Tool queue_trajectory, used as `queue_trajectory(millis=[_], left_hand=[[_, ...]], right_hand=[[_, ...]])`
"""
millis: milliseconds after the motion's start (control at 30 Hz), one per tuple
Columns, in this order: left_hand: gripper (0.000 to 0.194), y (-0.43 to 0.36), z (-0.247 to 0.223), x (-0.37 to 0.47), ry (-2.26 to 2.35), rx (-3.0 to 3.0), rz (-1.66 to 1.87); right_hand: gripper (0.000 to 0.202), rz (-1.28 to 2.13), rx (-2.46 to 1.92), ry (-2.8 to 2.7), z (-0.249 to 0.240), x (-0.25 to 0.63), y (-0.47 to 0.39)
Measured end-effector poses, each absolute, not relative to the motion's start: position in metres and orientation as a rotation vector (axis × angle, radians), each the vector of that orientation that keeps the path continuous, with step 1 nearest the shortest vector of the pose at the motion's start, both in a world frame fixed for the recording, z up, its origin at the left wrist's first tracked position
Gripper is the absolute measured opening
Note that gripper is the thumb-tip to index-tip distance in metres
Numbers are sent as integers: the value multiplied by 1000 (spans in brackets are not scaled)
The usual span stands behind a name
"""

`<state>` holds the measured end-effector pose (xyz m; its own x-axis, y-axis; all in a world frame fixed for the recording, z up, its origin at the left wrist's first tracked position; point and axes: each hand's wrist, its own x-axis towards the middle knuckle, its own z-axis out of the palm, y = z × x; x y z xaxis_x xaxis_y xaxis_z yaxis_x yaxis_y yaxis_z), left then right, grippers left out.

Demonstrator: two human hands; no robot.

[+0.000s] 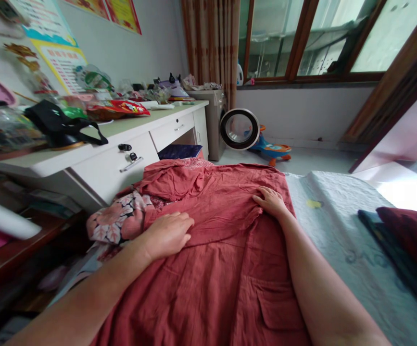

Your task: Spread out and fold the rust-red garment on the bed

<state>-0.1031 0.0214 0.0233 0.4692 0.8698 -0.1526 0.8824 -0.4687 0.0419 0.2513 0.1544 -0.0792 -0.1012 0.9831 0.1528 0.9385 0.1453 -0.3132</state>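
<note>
A red garment (pixel 208 278) with a flap pocket lies spread over the bed, and a sleeve-like part of it is folded across its upper half. My left hand (pixel 168 234) rests on the left of that folded part, fingers slightly bent and the thumb apart. On the garment's right side lies my right hand (pixel 271 201), its fingers stretched out over the cloth near the end of the fold. Beyond my left hand, a floral cloth (pixel 121 218) is bunched against the garment's left edge.
Folded dark clothes (pixel 410 240) lie at right on the pale bed cover (pixel 338 230). A cluttered white desk (pixel 114 132) runs along the left wall. At the back, a washing machine (pixel 211 120) has its round door open, near a blue and orange ride-on toy (pixel 271 146).
</note>
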Motion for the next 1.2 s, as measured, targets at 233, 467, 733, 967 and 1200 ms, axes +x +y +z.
queue_trajectory(millis=[233,467,733,967,1200], left_hand=[[49,69,-33,-60,1552,2536,131],[69,80,-53,-79,1789,2348,-26],[57,90,-32,-69,2047,2314,-23],[24,95,-38,-24,1465,2684,362],[25,86,-51,-39,1571,2697,359]], right_hand=[[52,202,-1847,-2102,-78,251,153],[52,201,-1853,-2106,-75,250,151],[53,213,-1863,-2103,-77,250,153],[52,201,-1859,-2105,-77,250,153],[53,200,-1854,-2107,-77,251,153]])
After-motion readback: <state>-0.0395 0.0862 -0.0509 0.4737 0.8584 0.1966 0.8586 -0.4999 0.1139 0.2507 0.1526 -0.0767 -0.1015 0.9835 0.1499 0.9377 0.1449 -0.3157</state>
